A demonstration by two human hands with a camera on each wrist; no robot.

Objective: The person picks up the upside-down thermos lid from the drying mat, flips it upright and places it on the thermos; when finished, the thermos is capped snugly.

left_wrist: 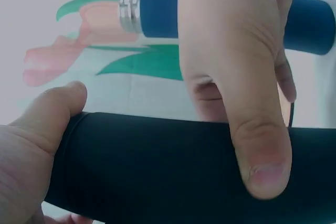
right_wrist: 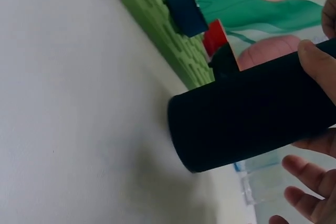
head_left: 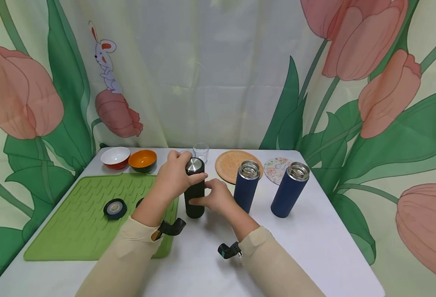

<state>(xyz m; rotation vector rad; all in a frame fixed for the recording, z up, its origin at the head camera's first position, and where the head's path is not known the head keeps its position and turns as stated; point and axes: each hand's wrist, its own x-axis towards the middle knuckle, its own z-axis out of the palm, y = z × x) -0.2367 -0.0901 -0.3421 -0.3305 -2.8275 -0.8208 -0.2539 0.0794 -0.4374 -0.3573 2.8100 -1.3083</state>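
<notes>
Between both hands is a black thermos bottle (head_left: 195,204), near upright, with a silver-topped lid (head_left: 194,165). My left hand (head_left: 171,175) grips it at the lid, thumb across the near side. Lower down, my right hand (head_left: 219,198) holds the body, its thumb lying over the black wall in the left wrist view. The base of the bottle (right_wrist: 226,129) shows in the right wrist view, close over the white table. Two blue thermos bottles, one beside my right hand (head_left: 245,187) and one farther right (head_left: 289,194), stand with their steel mouths uncovered.
A green mat (head_left: 88,198) on the left bears a dark lid (head_left: 115,208) and another lid partly behind my left wrist. Behind stand a red bowl (head_left: 116,157), an orange bowl (head_left: 143,160) and a clear glass (head_left: 201,152). Two round mats (head_left: 230,161) lie at the back right.
</notes>
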